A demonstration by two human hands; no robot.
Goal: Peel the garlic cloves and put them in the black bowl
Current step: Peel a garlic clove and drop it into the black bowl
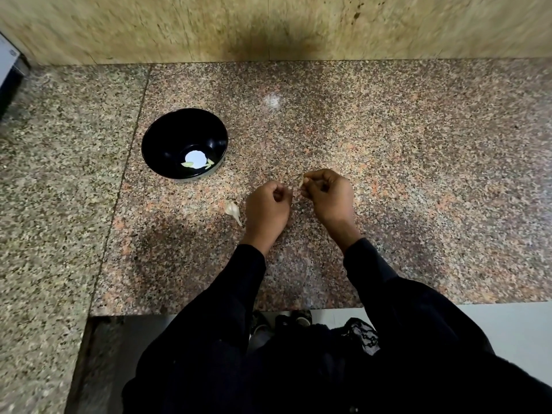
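On the speckled pink-and-grey granite counter (388,174), polished and grainy-looking, both hands work close together over the stone. The right hand (328,195) is curled into a loose fist, its thumb and fingertips pinching a small pale garlic clove (301,183) with a thin papery wisp of skin at its tip. The left hand (267,204) is curled too, fingers tucked just beside the clove; what they hold, if anything, I cannot tell. Just left of that hand lies an unpeeled clove (233,211), teardrop-shaped, dull white, with a pointed tail. Farther left and back sits the round glossy black bowl (158,138), holding two pale greenish peeled cloves (187,164) near its bright bottom reflection.
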